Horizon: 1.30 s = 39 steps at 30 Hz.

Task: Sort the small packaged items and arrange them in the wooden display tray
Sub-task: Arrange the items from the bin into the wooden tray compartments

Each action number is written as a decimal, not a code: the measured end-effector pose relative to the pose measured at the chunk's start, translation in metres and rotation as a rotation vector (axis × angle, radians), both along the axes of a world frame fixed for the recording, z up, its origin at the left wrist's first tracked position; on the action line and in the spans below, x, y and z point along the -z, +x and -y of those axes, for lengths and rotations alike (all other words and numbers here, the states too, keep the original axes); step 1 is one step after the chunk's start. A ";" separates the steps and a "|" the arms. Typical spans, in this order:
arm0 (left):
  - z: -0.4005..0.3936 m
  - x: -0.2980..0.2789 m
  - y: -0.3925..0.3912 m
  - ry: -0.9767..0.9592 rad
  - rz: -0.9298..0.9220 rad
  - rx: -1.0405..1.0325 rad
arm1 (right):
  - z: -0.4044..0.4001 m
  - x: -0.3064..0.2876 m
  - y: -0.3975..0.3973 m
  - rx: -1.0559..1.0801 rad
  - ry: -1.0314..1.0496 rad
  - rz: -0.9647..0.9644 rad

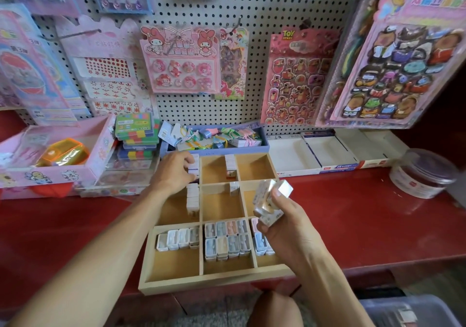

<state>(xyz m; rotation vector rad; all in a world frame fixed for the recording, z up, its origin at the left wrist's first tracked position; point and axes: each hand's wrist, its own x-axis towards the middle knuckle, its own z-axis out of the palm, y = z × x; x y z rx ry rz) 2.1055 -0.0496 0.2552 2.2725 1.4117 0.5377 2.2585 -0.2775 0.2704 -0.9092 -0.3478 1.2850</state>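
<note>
Currently the left hand (176, 172) is gripping white boxes (193, 169) in the far-left compartment of the wooden tray (201, 280), seating them upright w/ the column below. Right hand (282, 223) is clutching a shiny bundle of packs (271, 200) over the tray's right side, prob. as feed stock. Near row: 4 white cases (177, 238) left, 8 pastel cases (227, 238) centre.

Both forearms are showing bare from the lower frame edges up to the wrists; no sleeve is appearing on either. The left hand (176, 172) and the right hand (285, 223) are showing bare as well, with no glove, ring, watch or band visible. Fingernails on the right hand are appearing short and unpainted. A bare knee (274, 310) is showing at the bottom edge, with no garment covering it.
</note>
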 end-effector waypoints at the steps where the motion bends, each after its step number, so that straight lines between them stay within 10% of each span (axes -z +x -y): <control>1: -0.001 0.001 -0.001 -0.018 0.018 -0.001 | 0.000 0.001 0.001 0.001 -0.005 0.013; 12: 0.006 -0.003 -0.007 0.014 -0.026 0.016 | 0.004 0.004 -0.004 -0.052 0.030 0.067; 22: 0.122 -0.054 0.020 -0.497 0.626 0.415 | 0.009 -0.005 -0.012 -0.067 0.078 0.120; 39: 0.076 0.003 0.041 -0.167 0.099 0.147 | 0.028 0.002 -0.003 0.102 -0.107 0.106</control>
